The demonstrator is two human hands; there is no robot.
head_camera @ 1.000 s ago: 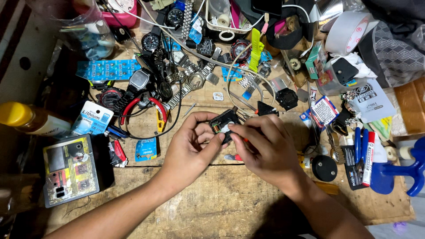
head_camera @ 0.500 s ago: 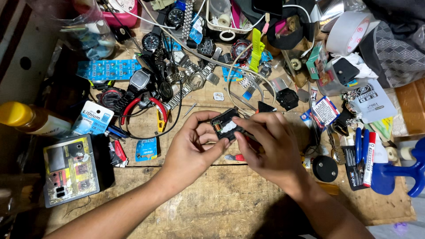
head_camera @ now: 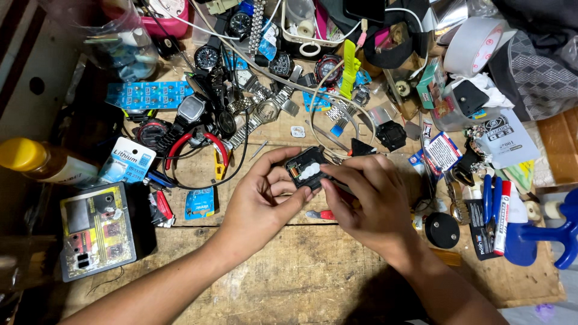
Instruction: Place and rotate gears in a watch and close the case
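Observation:
My left hand [head_camera: 260, 201] and my right hand [head_camera: 367, 198] meet over the middle of a wooden workbench [head_camera: 301, 277]. Between their fingertips sits a small black watch case [head_camera: 306, 168], back side up, with a white insert showing inside it. The left thumb and fingers grip the case's left edge. Fingers of the right hand pinch its right side, and whether they also hold a thin tool is hidden.
Several watches [head_camera: 192, 111] and metal bands lie behind the hands, with red-handled pliers [head_camera: 198, 144] and blue battery cards [head_camera: 147, 95]. A small tester box [head_camera: 96, 232] sits left. Pens [head_camera: 497, 210], a black round disc [head_camera: 442, 230] and a blue clamp [head_camera: 542, 235] sit right.
Both hands stay on the watch case with only slight finger shifts. The right fingers have closed in over its right edge.

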